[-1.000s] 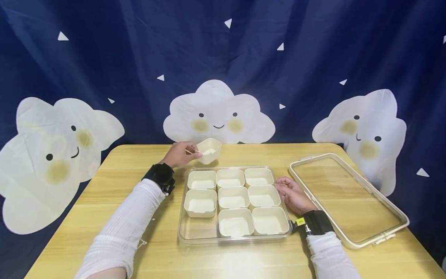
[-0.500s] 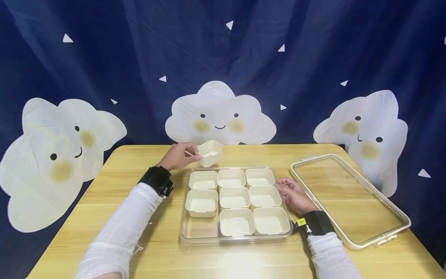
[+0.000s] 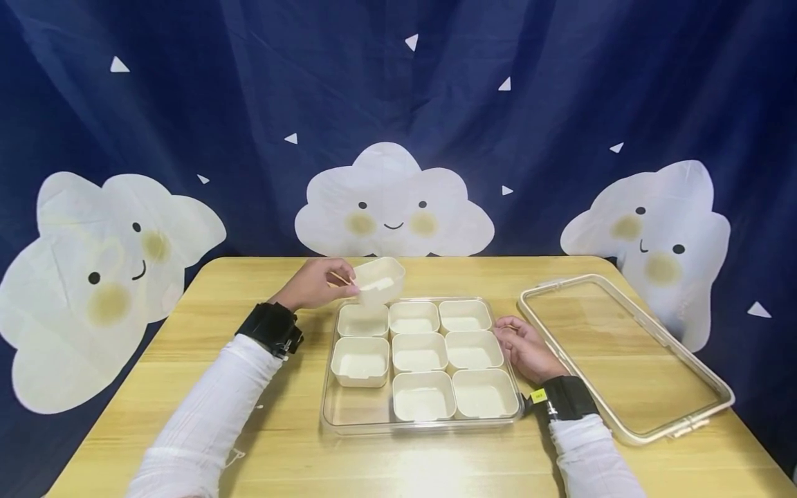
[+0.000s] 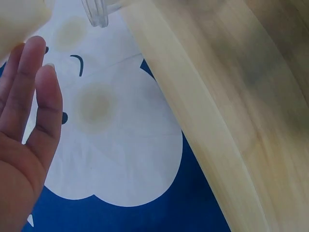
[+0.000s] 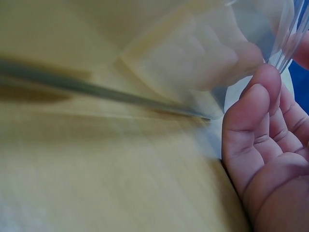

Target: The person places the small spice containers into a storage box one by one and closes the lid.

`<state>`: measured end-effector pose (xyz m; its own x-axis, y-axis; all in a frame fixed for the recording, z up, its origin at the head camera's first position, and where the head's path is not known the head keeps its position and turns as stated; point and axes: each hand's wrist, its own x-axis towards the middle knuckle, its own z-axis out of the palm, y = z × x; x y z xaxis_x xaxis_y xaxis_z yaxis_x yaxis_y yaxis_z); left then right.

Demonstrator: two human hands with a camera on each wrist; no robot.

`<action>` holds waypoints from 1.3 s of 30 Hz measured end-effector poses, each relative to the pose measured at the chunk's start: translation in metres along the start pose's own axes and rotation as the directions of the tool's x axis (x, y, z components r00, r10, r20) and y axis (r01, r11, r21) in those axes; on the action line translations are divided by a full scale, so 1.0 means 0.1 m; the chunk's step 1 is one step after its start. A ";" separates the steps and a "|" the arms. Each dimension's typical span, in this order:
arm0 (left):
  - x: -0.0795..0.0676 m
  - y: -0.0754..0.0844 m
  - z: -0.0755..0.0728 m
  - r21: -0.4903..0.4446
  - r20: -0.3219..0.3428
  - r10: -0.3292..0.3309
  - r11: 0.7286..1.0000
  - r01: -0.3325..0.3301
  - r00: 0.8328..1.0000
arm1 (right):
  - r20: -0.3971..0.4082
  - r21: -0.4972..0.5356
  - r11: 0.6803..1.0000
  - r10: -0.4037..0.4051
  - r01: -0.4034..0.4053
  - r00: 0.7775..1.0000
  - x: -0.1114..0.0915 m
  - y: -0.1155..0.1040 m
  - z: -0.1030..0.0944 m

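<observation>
My left hand (image 3: 319,282) pinches a small cream cup (image 3: 385,278) by its near-left rim. The cup tilts above the back-left part of a clear shallow box (image 3: 355,409), overlapping one cup there. In the left wrist view only a blurred corner of the cup (image 4: 21,21) shows above the fingers. Several matching cups, such as one at the left (image 3: 360,363), stand in rows inside the box; its front-left spot holds no cup. My right hand (image 3: 526,349) holds the box's right side, its curled fingertips at the clear wall (image 5: 282,43) in the right wrist view.
A clear lid with a cream frame (image 3: 667,339) lies slanted on the wooden table (image 3: 280,443), to the right of the box. Behind the table's far edge hangs a dark blue curtain (image 3: 398,83) with white clouds.
The left hand has brought the cup slightly right and toward me, over the box's back edge, and the cup has turned. The right hand and box stay put.
</observation>
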<state>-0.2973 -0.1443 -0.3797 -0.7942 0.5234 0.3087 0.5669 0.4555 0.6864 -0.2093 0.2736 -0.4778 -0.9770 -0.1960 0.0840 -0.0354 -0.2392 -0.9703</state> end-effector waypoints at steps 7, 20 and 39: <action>-0.07 0.03 -0.02 -0.002 0.060 -0.002 1.000 0.002 0.998 | -0.016 -0.014 1.000 0.006 -0.007 1.000 0.00 0.00 0.00; -0.22 0.11 -0.05 -0.048 0.157 0.023 0.999 -0.016 0.987 | -0.027 -0.020 1.000 -0.006 0.006 1.000 0.00 0.01 -0.01; -0.34 0.11 -0.04 -0.115 0.212 0.044 0.993 -0.020 0.976 | -0.165 -0.202 0.978 0.014 -0.048 0.986 0.04 0.00 0.19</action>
<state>-0.2654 -0.1600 -0.3799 -0.7042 0.6835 0.1920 0.5536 0.3593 0.7513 -0.2089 0.2548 -0.4735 -0.9987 -0.0398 0.0313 -0.0300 -0.0321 -0.9990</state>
